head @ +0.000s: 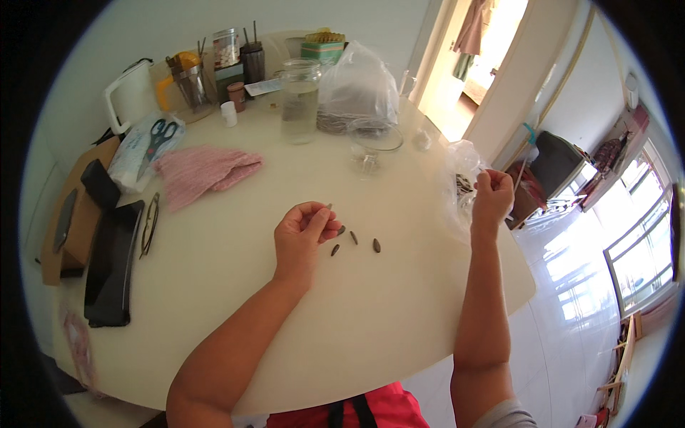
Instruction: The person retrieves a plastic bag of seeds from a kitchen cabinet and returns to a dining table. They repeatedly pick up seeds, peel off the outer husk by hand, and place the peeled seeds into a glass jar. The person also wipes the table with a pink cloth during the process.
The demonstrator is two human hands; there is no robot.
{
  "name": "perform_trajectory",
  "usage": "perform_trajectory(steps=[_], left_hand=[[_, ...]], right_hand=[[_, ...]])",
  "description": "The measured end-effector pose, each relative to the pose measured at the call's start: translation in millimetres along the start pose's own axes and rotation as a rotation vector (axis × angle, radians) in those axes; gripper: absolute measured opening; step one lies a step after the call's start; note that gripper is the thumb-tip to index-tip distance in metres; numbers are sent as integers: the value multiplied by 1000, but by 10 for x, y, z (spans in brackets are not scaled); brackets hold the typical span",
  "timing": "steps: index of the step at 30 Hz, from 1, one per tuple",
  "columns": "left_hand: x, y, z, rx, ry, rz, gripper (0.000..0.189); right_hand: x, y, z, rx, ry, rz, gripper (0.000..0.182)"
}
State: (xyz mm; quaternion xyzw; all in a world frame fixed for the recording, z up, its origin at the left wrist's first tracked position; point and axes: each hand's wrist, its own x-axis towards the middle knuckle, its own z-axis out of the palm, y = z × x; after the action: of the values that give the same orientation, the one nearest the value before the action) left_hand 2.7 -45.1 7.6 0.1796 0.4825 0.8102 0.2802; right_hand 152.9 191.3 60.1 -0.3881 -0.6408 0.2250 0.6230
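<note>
My left hand is over the middle of the table, thumb and fingertips pinched on a small pale piece that looks like a seed kernel. Just right of it, several dark sunflower seeds lie apart on the pale tabletop. At the right, my right hand is raised by a clear plastic bag holding striped seeds or shells. Its thumb and forefinger are pinched together, with a tiny thing at the tips too small to name.
Farther back stand a glass bowl, a water jar and a bagged stack. At left lie a pink cloth, scissors, eyeglasses and a black tray-like object. A white kettle stands behind.
</note>
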Motion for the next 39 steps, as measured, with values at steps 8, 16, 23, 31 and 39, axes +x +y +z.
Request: perform_trajectory(steps=[8, 16, 23, 31, 39], left_hand=[[-2, 18, -4, 22, -28, 17, 10], [-18, 22, -27, 88, -55, -11, 9], [-32, 35, -2, 120, -82, 12, 8], [-15, -60, 1, 252, -74, 59, 10], [-59, -7, 43, 256, -88, 36, 10]], right_hand=[[82, 252, -42, -360, 156, -229, 14], [-899, -610, 307, 232, -808, -367, 13], [-1148, -685, 349, 296, -1003, -336, 10], [-1268, -647, 384, 189, -937, -190, 10], [-1315, -632, 406, 103, -877, -411, 14]])
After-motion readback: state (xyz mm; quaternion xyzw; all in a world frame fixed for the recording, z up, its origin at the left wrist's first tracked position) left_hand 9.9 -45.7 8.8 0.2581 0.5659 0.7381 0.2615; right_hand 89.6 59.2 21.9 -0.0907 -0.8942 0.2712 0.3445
